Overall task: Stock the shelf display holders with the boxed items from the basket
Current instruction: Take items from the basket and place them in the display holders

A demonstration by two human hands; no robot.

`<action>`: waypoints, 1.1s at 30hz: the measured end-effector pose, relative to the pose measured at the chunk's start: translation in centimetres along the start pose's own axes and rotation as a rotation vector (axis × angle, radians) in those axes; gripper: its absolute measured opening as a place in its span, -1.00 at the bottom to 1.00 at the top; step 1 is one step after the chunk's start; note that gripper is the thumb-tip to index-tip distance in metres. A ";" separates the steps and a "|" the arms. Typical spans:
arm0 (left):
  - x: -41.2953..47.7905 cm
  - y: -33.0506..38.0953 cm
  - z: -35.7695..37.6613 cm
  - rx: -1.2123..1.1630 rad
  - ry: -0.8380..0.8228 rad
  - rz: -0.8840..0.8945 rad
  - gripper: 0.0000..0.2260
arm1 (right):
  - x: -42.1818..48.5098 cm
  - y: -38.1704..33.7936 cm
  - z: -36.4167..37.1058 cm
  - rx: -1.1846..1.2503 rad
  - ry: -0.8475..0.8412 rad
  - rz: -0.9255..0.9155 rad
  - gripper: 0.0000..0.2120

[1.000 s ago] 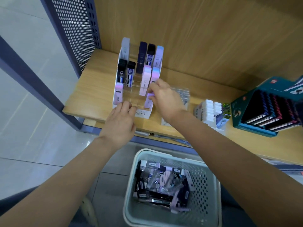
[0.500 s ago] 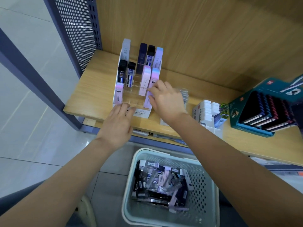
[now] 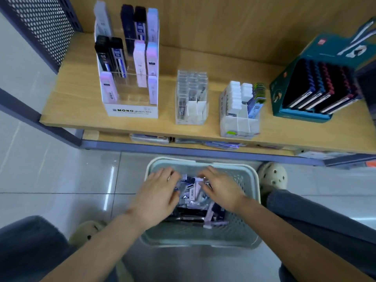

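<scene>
Boxes (image 3: 193,197) (slim, glossy card in black, navy and lilac) lay jumbled in the perforated plastic basket (image 3: 250,176) on the floor, with many left to shelve. On the wooden shelf (image 3: 81,102), the white holder (image 3: 132,111) with clear dividers stood partly filled, its front middle slots bare. Left hand (image 3: 156,198) and right hand (image 3: 221,192) both reached into the heap, fingers bent downward; whether either gripped anything could not be told.

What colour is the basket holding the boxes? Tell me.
Pale grey-green, a perforated plastic basket; the head view, the only one, shows it clearly.
</scene>
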State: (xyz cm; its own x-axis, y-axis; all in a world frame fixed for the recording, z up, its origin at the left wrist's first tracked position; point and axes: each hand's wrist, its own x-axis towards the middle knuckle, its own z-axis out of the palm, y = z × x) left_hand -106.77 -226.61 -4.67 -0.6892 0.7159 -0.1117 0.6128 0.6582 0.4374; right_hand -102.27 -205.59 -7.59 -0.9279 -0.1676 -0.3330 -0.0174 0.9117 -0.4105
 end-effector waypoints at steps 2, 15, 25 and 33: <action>-0.2 0.4 2.6 -0.104 -0.185 -0.098 -0.68 | -1.0 1.5 2.6 0.118 -0.152 0.155 -0.66; 3.0 -1.4 13.3 -0.409 -0.288 -0.628 -0.58 | 0.3 3.9 10.2 0.438 -0.072 0.692 -0.57; 4.4 -1.0 15.4 -0.114 -0.267 -0.610 -0.81 | 2.3 2.9 11.1 0.259 -0.112 0.822 -0.72; 3.7 0.0 13.5 -0.523 -0.157 -0.728 -0.86 | 1.0 3.7 9.3 0.468 -0.082 0.573 -0.82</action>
State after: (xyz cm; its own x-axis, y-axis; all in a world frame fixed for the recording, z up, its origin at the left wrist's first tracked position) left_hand -104.13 -220.86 -17.10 -0.7531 0.2133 -0.6224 -0.2335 0.7977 0.5560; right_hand -99.79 -205.91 -17.37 -0.7126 0.2423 -0.6584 0.6386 0.6126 -0.4657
